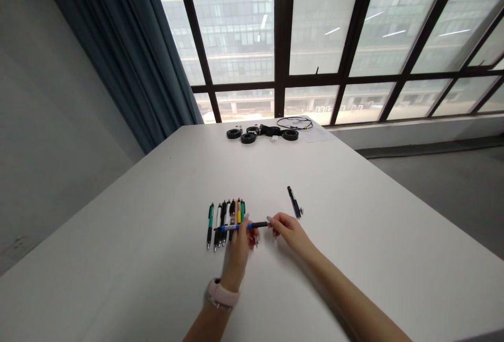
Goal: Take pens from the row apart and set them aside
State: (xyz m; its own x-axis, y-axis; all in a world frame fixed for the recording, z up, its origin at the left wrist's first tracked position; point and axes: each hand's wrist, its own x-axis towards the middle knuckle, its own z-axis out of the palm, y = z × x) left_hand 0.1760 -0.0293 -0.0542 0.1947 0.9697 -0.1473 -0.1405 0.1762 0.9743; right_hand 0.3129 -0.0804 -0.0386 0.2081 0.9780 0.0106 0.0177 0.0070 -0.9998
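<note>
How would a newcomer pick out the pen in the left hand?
On the big white table, find the row of pens lying side by side. By the row's right end, the left hand holds a blue-and-black pen. Unlike those neighbours, it runs crosswise, partly hiding several.

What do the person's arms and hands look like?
The left hand and right hand wear no gloves, and the forearms show no sleeves. A wide, pale pink band circles the left wrist, with a thin, shiny bracelet beside it; the right wrist is bare.
</note>
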